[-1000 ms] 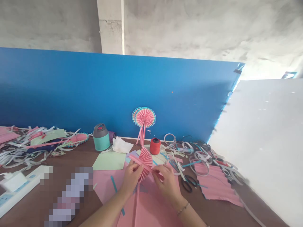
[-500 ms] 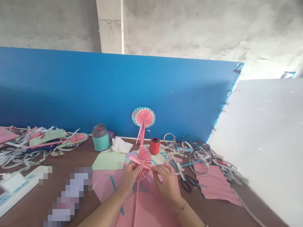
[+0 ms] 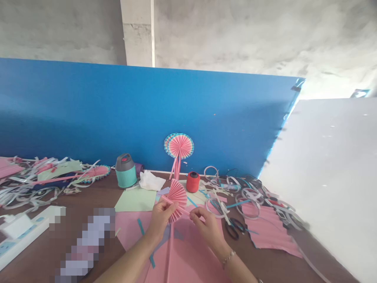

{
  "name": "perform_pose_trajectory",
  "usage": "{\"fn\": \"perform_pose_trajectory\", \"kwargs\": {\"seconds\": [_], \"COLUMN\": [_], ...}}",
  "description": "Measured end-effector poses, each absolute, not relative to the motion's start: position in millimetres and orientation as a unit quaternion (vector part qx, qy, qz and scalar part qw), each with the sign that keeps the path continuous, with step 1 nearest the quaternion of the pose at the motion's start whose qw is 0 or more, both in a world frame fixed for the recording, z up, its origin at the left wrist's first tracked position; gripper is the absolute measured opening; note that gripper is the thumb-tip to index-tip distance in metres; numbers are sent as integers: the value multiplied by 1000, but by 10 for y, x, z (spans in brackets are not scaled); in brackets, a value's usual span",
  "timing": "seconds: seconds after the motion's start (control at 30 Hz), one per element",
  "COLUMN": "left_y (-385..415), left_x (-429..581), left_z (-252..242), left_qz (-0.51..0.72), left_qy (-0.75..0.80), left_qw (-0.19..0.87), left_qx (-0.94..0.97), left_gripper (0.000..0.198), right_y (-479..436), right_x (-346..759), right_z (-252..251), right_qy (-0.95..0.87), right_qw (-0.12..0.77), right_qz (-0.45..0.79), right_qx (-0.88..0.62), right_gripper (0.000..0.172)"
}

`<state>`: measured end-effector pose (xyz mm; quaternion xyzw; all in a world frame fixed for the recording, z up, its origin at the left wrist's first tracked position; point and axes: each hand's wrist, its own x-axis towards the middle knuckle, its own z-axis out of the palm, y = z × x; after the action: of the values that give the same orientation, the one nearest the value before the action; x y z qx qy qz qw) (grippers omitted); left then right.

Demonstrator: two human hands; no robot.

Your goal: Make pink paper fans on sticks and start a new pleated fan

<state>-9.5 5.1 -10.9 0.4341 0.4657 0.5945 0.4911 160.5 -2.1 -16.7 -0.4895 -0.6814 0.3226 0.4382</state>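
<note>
My left hand is closed on a pink pleated paper fan, its thumb pressed across the middle of the folds. The pleats spread in a half circle to the upper right of that hand. A narrow pink paper strip runs from the fan toward my right hand, which pinches its end between thumb and fingers. Below the fan, a long thin pink strip or stick stretches toward me over pink paper sheets. Whether it is joined to the fan I cannot tell.
A finished-looking round fan leans against the blue partition. Behind my hands stand a red thread spool and a teal-grey container. Scissors, curled strips and pleated pink paper lie right. A power strip lies left.
My right hand has shifted slightly right and down, away from the fan, and more of the pink strip shows between the hands. The fan has moved slightly left and up.
</note>
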Motion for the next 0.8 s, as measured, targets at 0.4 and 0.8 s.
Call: {"fn": "perform_pose_trajectory", "kwargs": {"seconds": [0.4,0.8], "left_y": [38,-208], "left_x": [-88,39], "left_z": [-52,45], "left_qz": [623,605], "left_qy": [435,392], "left_qw": [433,368], "left_qx": [485,587], "left_gripper": [26,24], "right_y": [-31,-252], "right_x": [1625,1482], "right_z": [-168,4], "right_qy": [-758,-767], "right_qw": [440,499], "right_qz": [192,59], "right_qx": [-442,-399], "right_gripper": [8,12]}}
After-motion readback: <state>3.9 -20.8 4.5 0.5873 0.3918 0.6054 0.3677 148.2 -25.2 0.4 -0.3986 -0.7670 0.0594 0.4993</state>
